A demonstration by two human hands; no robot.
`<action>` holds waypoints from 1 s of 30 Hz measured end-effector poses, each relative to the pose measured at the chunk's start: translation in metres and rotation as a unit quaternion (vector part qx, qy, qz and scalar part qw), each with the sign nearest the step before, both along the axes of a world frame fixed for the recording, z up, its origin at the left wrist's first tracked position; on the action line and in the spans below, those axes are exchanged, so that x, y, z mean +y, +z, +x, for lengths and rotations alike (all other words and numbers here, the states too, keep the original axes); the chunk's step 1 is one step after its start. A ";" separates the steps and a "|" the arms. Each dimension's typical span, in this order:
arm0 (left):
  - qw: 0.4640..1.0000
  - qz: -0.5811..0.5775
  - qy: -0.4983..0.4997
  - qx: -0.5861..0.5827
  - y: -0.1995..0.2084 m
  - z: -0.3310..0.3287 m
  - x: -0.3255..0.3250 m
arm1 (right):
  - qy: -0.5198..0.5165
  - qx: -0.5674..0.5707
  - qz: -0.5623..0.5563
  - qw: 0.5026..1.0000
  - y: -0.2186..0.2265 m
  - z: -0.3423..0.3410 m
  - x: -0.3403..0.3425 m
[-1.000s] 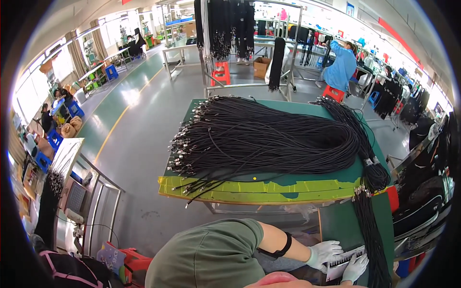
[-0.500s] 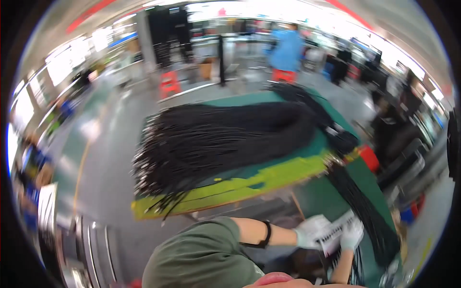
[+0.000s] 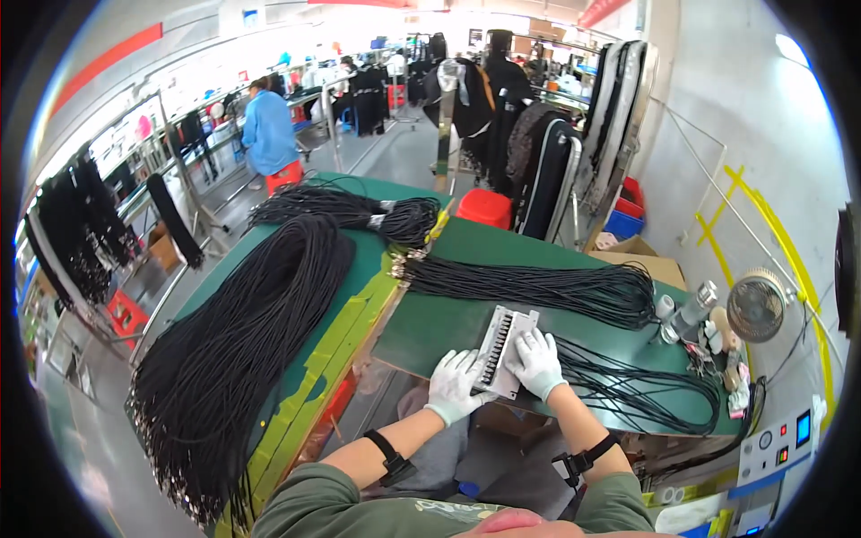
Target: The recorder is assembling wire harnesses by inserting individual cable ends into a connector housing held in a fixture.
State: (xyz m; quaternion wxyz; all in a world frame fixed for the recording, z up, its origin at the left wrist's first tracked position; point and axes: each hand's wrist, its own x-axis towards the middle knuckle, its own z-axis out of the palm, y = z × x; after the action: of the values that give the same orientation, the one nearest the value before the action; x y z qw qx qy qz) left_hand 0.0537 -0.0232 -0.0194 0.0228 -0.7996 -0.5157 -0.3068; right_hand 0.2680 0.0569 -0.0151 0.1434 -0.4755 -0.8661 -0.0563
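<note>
A silvery metal jig (image 3: 504, 348) with a row of black slots lies tilted at the near edge of the green table, between my two white-gloved hands. My left hand (image 3: 456, 387) grips its left side near the lower end, thumb close to the jig's bottom corner. On the opposite side my right hand (image 3: 538, 363) holds the jig's right edge, fingers bent over it. Just right of my right hand, a loose bundle of thin black cords (image 3: 641, 381) loops across the table. Beyond the jig lies a thicker black cord bundle (image 3: 538, 287) with metal ends at its left.
A large heap of black cords (image 3: 247, 359) covers the left table, whose edge carries yellow-green tape (image 3: 314, 394). A small fan (image 3: 755, 305) and a clear bottle (image 3: 691, 312) stand at the right. A red stool (image 3: 484, 208) is behind the table; a person in blue (image 3: 269, 134) sits farther back.
The view has swung to the right, so the table, jig and hands now appear nearer the middle. Both hands are still on the jig.
</note>
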 end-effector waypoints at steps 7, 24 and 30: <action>1.000 -0.014 0.009 0.014 0.002 0.001 -0.001 | 0.009 0.010 0.012 1.000 -0.006 0.003 -0.023; 1.000 -0.005 0.012 -0.004 0.002 0.000 0.002 | 0.001 0.017 0.012 1.000 0.006 -0.006 -0.021; 1.000 0.000 0.007 -0.002 0.002 0.001 0.001 | -0.008 0.031 0.012 0.999 0.005 -0.007 -0.026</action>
State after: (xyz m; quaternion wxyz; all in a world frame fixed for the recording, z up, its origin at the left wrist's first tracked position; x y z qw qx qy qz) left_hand 0.0548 -0.0226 -0.0170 0.0238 -0.7954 -0.5211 -0.3085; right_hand 0.2608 0.0306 -0.0103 0.1757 -0.4817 -0.8569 -0.0530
